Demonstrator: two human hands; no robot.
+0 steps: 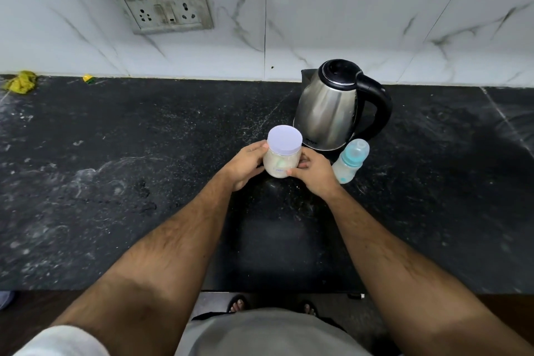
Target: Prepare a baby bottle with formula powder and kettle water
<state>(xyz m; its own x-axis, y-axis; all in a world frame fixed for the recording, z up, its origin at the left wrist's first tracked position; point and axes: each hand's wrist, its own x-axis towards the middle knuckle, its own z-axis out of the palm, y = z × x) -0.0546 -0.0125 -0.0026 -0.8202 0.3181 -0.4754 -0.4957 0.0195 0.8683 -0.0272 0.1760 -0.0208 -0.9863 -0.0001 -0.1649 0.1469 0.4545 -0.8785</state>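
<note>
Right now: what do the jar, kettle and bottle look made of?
Jar: clear plastic or glass, can't tell; pale powder shows through, matte pale lid.
Kettle: brushed steel body with soft reflections; glossy black handle and lid, likely plastic.
Baby bottle: translucent, probably plastic, teal collar under a clear cap.

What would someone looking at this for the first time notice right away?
Both hands, the left hand and the right hand, grip a clear jar of pale powder with its white lid on, at the middle of the dark stone counter. Just behind it stands a steel kettle with a black handle, and a capped baby bottle stands to the jar's right.
</note>
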